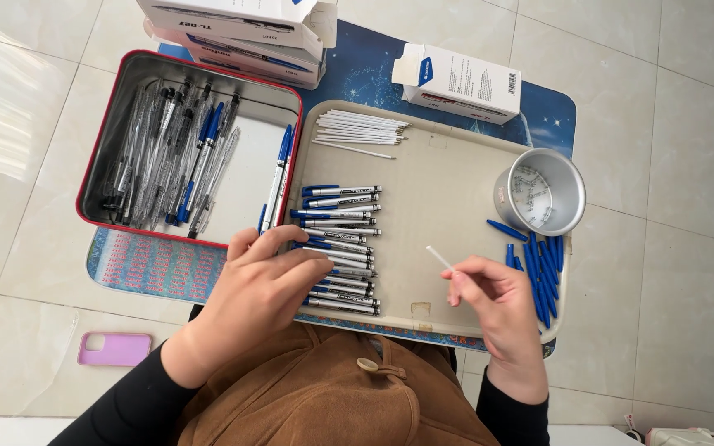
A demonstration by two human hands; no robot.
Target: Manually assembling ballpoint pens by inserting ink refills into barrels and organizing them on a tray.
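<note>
Two hands low, left hand [266, 285] on pen barrels [339, 248], right hand [489, 297] pinching refill [439, 257]

Two trays [423, 318] – three boxes [460, 83] – one cup [568, 202] – one phone [115, 348].

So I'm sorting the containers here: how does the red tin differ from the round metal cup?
The red tin is rectangular, shallow and red-rimmed; the round metal cup is cylindrical, deeper and plain silver. The tin sits left of the beige tray and holds many pens; the cup stands on the tray with tiny parts inside. Both are open-topped metal.
</note>
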